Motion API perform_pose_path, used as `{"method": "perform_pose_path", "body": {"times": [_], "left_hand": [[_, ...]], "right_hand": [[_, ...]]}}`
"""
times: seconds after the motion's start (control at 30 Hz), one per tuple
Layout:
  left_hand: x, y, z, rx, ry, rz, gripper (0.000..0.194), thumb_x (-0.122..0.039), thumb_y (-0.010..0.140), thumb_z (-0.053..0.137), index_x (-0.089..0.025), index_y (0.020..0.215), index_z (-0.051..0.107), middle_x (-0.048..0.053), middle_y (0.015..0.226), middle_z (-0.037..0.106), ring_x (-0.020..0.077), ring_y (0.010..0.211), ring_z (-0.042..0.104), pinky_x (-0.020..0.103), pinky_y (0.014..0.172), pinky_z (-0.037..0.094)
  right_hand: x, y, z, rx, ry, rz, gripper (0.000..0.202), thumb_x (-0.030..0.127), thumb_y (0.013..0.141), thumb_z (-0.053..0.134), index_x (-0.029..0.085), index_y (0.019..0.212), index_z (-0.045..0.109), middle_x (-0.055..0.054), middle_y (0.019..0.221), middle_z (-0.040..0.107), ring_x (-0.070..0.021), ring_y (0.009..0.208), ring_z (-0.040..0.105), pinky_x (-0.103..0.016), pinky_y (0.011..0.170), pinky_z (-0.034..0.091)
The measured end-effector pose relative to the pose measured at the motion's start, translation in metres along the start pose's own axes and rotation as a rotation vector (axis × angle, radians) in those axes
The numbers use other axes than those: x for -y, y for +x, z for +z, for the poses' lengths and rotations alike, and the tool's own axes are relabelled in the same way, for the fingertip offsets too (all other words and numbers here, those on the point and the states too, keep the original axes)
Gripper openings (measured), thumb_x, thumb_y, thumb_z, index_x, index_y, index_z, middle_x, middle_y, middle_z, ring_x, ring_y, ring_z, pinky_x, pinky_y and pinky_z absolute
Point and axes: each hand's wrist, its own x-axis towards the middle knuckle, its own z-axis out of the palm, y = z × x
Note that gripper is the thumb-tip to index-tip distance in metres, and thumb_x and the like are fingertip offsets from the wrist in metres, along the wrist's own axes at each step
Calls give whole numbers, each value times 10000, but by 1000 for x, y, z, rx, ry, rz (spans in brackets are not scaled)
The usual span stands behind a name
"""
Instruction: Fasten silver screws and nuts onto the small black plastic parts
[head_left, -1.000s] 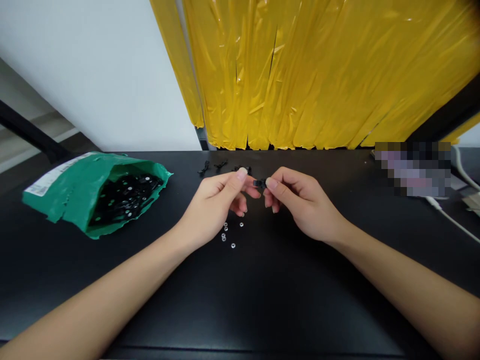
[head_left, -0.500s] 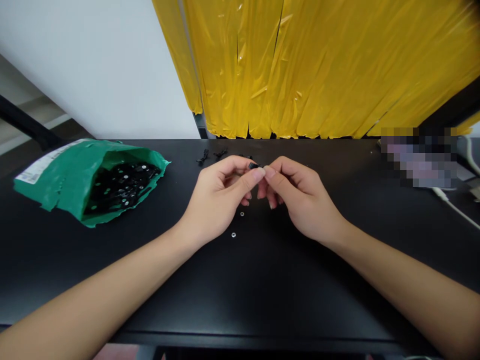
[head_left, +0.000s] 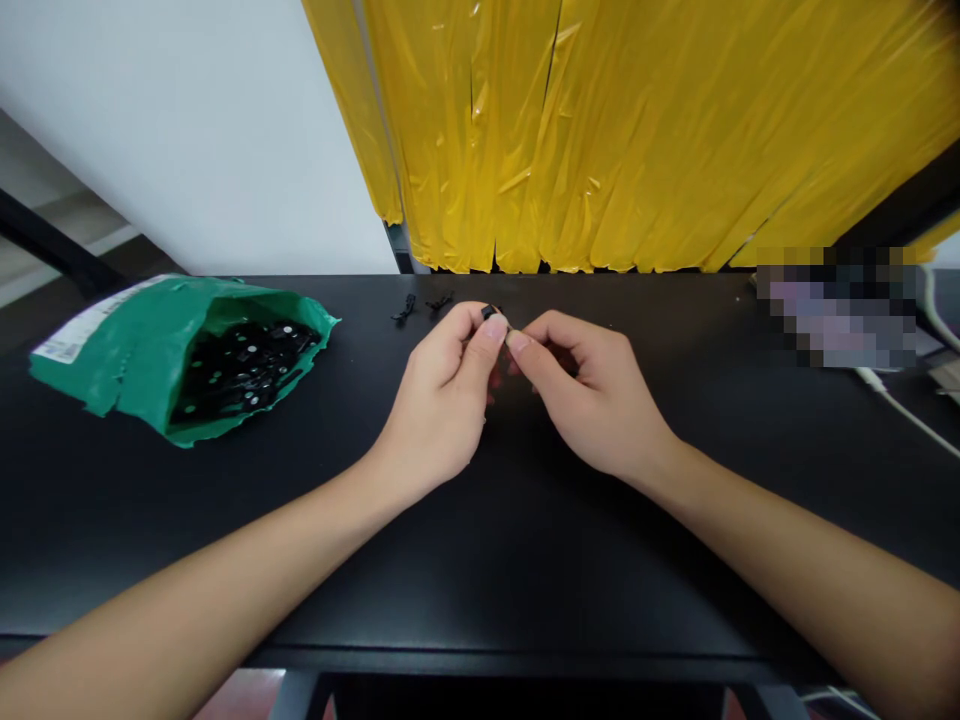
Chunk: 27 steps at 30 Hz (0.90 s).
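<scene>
My left hand (head_left: 439,400) pinches a small black plastic part (head_left: 489,312) between thumb and forefinger, above the black table. My right hand (head_left: 600,395) is closed in a pinch right beside it, thumb tip against the left fingers. What sits between the right fingertips is too small and covered to make out. Beyond my left hand, two small black pieces (head_left: 405,308) lie on the table. To the left, a torn-open green plastic bag (head_left: 139,350) lies on its side, its mouth full of black parts (head_left: 251,370) with shiny round bits.
The black table (head_left: 540,580) runs across the view. Yellow plastic sheeting (head_left: 630,140) hangs behind it, with a white panel (head_left: 225,130) at the left. A blurred-out object (head_left: 840,310) and a white cable (head_left: 915,415) lie at the right.
Both hands have shifted slightly left and away from me with the black part, which has turned a little. Two small metal rings seen on the table before are now hidden by my left hand.
</scene>
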Motion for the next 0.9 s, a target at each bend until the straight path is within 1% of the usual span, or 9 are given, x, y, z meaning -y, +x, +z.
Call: {"method": "perform_pose_path", "body": {"times": [0.1, 0.17, 0.23, 0.33, 0.47, 0.57, 0.73, 0.83, 0.9], "left_hand": [[-2, 2, -7, 43, 293, 127, 291, -390, 1078, 480, -216, 849, 528, -3, 741, 547, 155, 689, 519, 290, 635, 422], [-5, 3, -11, 103, 452, 246, 283, -317, 1078, 465, -207, 823, 516, 8, 773, 557, 163, 733, 527, 303, 688, 415], [-7, 4, -14, 176, 531, 332, 254, -261, 1078, 445, -200, 844, 521, 17, 821, 578, 166, 767, 545, 304, 718, 414], [-6, 6, -19, 285, 605, 397, 211, -260, 1084, 432, -200, 908, 531, 26, 890, 602, 174, 804, 568, 305, 726, 412], [-2, 9, -27, 381, 715, 413, 219, -321, 1091, 437, -202, 929, 522, 33, 922, 598, 187, 810, 566, 323, 718, 403], [-2, 8, -30, 401, 713, 402, 227, -338, 1096, 427, -203, 942, 526, 36, 932, 606, 187, 817, 575, 326, 721, 411], [-8, 3, -22, 381, 512, 315, 242, -342, 1108, 391, -204, 972, 534, 8, 845, 614, 162, 755, 581, 313, 709, 440], [-7, 2, -17, 367, 351, 240, 337, -387, 1118, 386, -201, 883, 541, -2, 819, 608, 134, 728, 581, 290, 694, 456], [-5, 2, -15, 371, 264, 188, 361, -408, 1114, 414, -198, 854, 551, -1, 842, 624, 121, 735, 596, 270, 697, 475]], "right_hand": [[-1, 4, -8, -55, -22, -15, 320, 457, 1002, 657, 204, 805, 642, 19, 710, 634, -123, 631, 573, -288, 582, 408], [-2, 6, -13, -7, -12, -3, 381, 548, 982, 671, 207, 817, 633, 14, 730, 643, -134, 661, 591, -292, 603, 423], [-3, 7, -17, 92, -28, -2, 419, 592, 975, 667, 209, 812, 624, 21, 708, 617, -131, 648, 559, -292, 594, 401], [-6, 8, -21, 210, -56, -34, 437, 578, 1012, 619, 211, 776, 599, 31, 672, 575, -126, 635, 514, -291, 596, 374], [-8, 8, -25, 279, -128, -97, 393, 455, 1056, 582, 210, 749, 579, 43, 651, 538, -113, 607, 475, -288, 583, 353], [-9, 8, -26, 273, -169, -167, 373, 379, 1069, 550, 212, 736, 562, 45, 635, 507, -108, 581, 450, -285, 563, 337], [-10, 6, -24, 133, -233, -316, 371, 350, 1070, 550, 218, 723, 536, 44, 627, 515, -103, 555, 439, -292, 551, 324], [-10, 4, -20, 78, -191, -297, 384, 373, 1098, 507, 220, 748, 546, 38, 655, 572, -104, 578, 508, -285, 577, 377], [-9, 3, -18, 77, -165, -278, 382, 377, 1106, 495, 221, 763, 554, 33, 679, 608, -109, 607, 557, -284, 606, 410]]}}
